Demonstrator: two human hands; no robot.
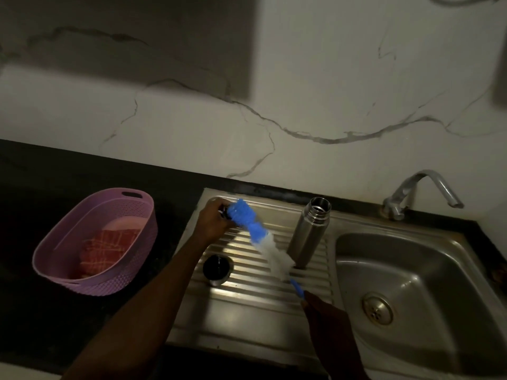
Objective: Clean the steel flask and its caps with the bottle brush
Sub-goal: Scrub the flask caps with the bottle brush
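The steel flask [308, 233] stands upright and uncapped on the ribbed draining board [247, 305]. My left hand [212, 222] grips a small dark cap [224, 212] at the board's far left corner. My right hand [325, 316] holds the blue handle of the bottle brush [263, 239]. The brush's blue and white bristles slant up to the left, and the blue tip touches the cap in my left hand. A second cap [217, 270], steel with a dark inside, sits open side up on the board below my left wrist.
A purple plastic basket [93, 242] holding a red checked cloth stands on the dark counter at the left. The sink basin [422, 292] with its drain lies to the right, under a steel tap [422, 190]. A marble wall rises behind.
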